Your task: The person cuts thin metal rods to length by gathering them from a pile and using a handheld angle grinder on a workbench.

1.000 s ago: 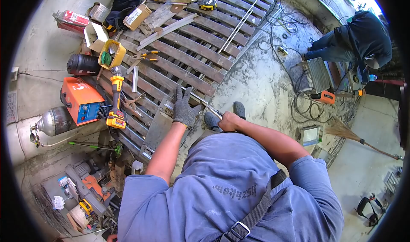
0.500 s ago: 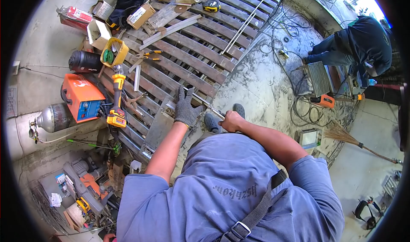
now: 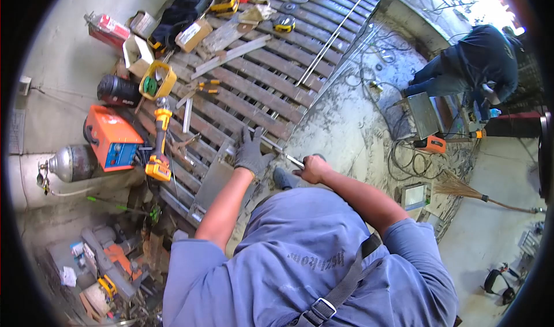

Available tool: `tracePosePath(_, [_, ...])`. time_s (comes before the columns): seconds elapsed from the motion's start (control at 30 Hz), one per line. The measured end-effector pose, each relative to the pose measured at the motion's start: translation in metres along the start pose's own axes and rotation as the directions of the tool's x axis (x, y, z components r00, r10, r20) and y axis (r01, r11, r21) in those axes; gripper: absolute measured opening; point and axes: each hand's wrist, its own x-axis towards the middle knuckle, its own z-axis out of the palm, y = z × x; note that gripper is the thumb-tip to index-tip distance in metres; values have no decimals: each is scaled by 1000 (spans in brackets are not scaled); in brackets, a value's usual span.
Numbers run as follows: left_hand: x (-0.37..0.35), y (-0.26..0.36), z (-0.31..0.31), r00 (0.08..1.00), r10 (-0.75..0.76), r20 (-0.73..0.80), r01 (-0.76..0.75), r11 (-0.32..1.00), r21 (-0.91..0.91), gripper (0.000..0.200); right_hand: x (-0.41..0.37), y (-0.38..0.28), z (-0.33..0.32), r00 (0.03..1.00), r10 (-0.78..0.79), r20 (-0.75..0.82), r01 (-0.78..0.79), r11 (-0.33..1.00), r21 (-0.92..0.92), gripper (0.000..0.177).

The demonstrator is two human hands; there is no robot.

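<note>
My left hand (image 3: 251, 151), in a grey work glove, rests with fingers spread flat on the near edge of a slatted steel grate (image 3: 271, 67). My bare right hand (image 3: 313, 169) is closed around the near end of a thin metal rod (image 3: 283, 151) that runs from it under my gloved hand. A flat steel plate (image 3: 212, 182) lies just left of my left hand. My shoe (image 3: 284, 178) shows below the rod.
An orange welder (image 3: 111, 138), a yellow cordless grinder (image 3: 158, 148), a gas cylinder (image 3: 69, 163), boxes and a tape measure (image 3: 284, 22) lie on and around the grate. Another person (image 3: 473, 61) crouches at the right among cables. A broom (image 3: 479, 194) lies on the concrete floor.
The view has tilted a little, shifting everything slightly down and left. Both hands stay in the same place on the rod and the grate.
</note>
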Motion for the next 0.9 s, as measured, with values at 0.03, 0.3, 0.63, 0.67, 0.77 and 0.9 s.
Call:
tracePosePath(0.03, [2,2,-11,999,-3,45,3,1000,-2,98,-9,-2,-9,999,8,34,-9,1000,20,71])
tracePosePath(0.3, [-119,120,-304,615,633,-471,-774,368,-516,15,-58,132,32,896,338,-287,-131,820,557,60])
tracePosePath(0.63, [-177,191,-367,-189,935,-299,-773,-329,-542,14,-154,235,100,788,599,-139,-306,578,757,41])
tracePosePath(0.67, [-181,201,-363,-194,930,-312,-779,-339,-527,15,-161,242,105,776,619,-119,-294,523,800,39])
tracePosePath(0.77, [-192,235,-349,-208,917,-340,-806,-357,-472,17,-167,297,132,760,644,-91,-232,400,887,35])
tracePosePath(0.9, [-208,292,-324,-218,909,-357,-843,-359,-400,20,-179,376,159,733,680,-39,-267,340,902,32])
